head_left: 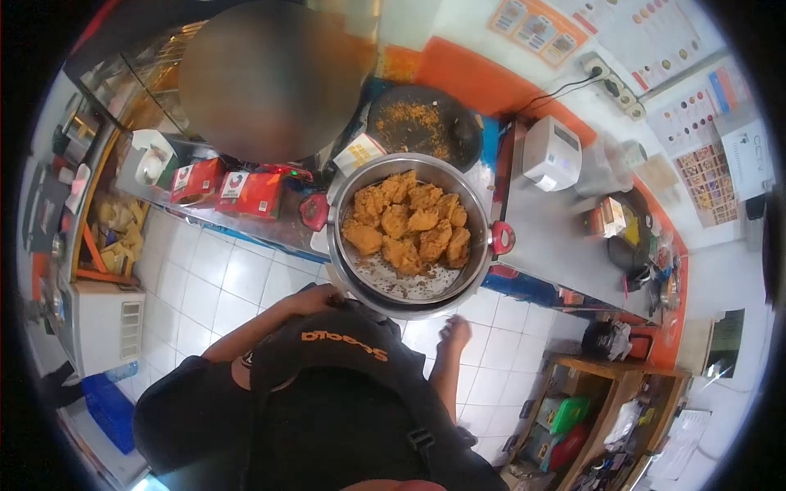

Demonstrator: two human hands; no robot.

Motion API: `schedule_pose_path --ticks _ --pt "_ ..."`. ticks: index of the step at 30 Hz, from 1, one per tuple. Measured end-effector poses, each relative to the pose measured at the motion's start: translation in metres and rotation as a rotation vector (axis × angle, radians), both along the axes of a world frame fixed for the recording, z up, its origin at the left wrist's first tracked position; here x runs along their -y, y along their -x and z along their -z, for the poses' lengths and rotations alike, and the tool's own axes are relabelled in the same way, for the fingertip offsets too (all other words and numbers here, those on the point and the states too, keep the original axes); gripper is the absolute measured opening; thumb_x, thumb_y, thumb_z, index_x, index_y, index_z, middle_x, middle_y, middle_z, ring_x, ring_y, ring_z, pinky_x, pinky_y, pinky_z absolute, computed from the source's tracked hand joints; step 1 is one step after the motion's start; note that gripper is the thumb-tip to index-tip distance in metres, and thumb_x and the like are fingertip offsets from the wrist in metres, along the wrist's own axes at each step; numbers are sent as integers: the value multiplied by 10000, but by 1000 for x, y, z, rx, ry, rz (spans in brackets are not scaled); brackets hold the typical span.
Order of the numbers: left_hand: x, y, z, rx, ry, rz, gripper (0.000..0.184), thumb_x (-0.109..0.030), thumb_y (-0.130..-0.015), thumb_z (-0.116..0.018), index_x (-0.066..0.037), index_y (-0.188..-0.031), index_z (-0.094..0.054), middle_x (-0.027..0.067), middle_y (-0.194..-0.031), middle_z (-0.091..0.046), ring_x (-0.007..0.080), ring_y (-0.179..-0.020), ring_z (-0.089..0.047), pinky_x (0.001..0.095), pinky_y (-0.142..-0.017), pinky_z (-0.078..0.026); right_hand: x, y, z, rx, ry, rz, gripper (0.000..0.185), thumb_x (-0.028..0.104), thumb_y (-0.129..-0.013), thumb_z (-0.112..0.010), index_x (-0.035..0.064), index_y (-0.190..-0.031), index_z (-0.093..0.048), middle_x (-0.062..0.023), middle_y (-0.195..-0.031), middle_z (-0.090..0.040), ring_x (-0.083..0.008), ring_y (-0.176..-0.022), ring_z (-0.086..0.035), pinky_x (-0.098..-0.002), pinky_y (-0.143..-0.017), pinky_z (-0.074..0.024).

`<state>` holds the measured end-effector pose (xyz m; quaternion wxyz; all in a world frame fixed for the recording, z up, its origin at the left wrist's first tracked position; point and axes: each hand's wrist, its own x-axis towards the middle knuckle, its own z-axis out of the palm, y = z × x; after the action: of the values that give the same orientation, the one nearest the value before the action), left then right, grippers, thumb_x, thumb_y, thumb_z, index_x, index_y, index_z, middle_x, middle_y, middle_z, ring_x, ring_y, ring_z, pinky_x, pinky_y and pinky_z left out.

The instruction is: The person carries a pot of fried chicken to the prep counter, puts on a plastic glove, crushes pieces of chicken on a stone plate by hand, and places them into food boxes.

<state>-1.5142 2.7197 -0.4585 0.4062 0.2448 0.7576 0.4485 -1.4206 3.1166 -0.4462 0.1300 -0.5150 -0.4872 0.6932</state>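
Evidently, fried chicken (405, 219) looks cooked, gathered in metal pot (479, 217), frame centre; what remains unclear. Left hand (315, 299) near pot, grip cannot tell; right hand (455, 331) released, loosely curled.

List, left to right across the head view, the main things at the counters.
White container, red box, second red box, steel pot of fried pieces, white boxy device, dark pan.

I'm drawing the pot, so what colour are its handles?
The handles are red, clearest in the head view.
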Motion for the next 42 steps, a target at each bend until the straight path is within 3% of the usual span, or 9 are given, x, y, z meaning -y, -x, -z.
schedule_pose_path --ticks 2,6,11,16,26,29,32,38,42 --pt "-3 8 1 -259 177 205 420 -256 -800 -726 -27 -1132 -609 185 -1195 -593 343 -1076 -596 422 -930 -477 33 -23 -3 182 86 -378 226 203 -862 -556 49 -1003 -640 -75 -800 -650 -146 -575 -513 -279 -513 -433" --pt "-3 2 25 -468 -45 -78 384 -269 -750 -731 -60 -1059 -637 187 -1092 -610 373 -1025 -593 438 -886 -483 93 -27 1 148 7 -988 277 156 -892 -570 1 -1111 -636 -92 -979 -675 -188 -813 -639 -293 -686 -496" --pt "-11 9 3 -365 52 181 228 -238 -777 -710 -71 -921 -651 135 -925 -624 341 -911 -623 433 -786 -497 164 -6 -31 -50 -123 -1080 342 186 -857 -721 -30 -1109 -640 -115 -959 -685 -217 -882 -657 -338 -789 -516" --pt "-7 7 -14 -295 -162 55 145 -197 -818 -689 -62 -852 -647 92 -857 -625 257 -804 -635 377 -719 -504 160 2 -5 43 -268 -1460 343 217 -859 -736 -12 -1100 -653 -108 -975 -702 -191 -885 -659 -335 -800 -515" --pt "48 16 -58 410 -533 -620 79 -111 -935 -606 -65 -906 -549 28 -829 -631 108 -738 -606 273 -668 -507 200 30 -68 -168 -236 -1490 162 177 -919 -658 39 -1004 -649 -74 -930 -645 -178 -867 -595 -315 -819 -471" --pt "67 29 -46 198 -540 -749 78 -126 -964 -580 -70 -934 -535 55 -825 -615 143 -722 -591 302 -642 -492 208 39 -79 -251 -274 -1496 178 171 -905 -654 19 -995 -642 -129 -858 -653 -184 -825 -610 -351 -777 -472" --pt "74 41 -68 280 -754 -993 79 -122 -971 -569 -82 -941 -508 45 -812 -591 151 -694 -574 301 -613 -476 213 60 -137 -57 -88 -1522 198 200 -939 -628 5 -969 -641 -51 -828 -660 -119 -810 -601 -282 -748 -472" --pt "96 36 -102 205 -928 -1235 85 -133 -962 -586 -75 -969 -525 38 -904 -590 134 -715 -559 284 -659 -476 239 61 -170 -351 -44 -1132 80 72 -908 -665 21 -959 -630 -22 -840 -643 -97 -759 -581 -241 -719 -464" --pt "85 32 -145 -467 -699 -1331 204 -125 -891 -677 -60 -1032 -545 77 -1048 -568 154 -771 -567 273 -706 -477 250 79 -199 -544 -77 -873 49 36 -916 -647 22 -955 -620 -28 -897 -650 -95 -808 -591 -242 -746 -471"
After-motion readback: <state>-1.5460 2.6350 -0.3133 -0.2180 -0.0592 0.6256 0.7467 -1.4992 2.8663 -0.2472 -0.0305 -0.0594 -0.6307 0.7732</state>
